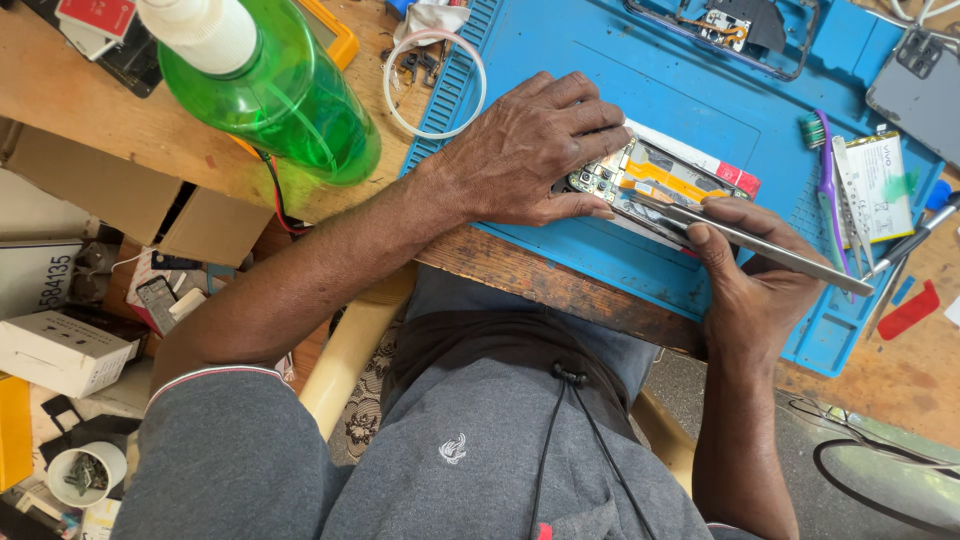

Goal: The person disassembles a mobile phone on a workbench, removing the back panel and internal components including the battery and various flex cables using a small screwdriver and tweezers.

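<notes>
An opened phone [655, 182] with its circuit board and orange flex cable showing lies on a blue work mat [600, 70]. My left hand [530, 150] rests flat on the phone's left end and pins it down. My right hand [755, 275] grips metal tweezers [760, 245]; their tips touch the inside of the phone near its lower edge.
A green spray bottle [270, 85] stands close to the camera at the upper left. A purple toothbrush [828, 180], a phone battery [880, 185], a red pick [908, 310] and another phone frame [730, 30] lie on or beside the mat. Boxes and clutter fill the floor at left.
</notes>
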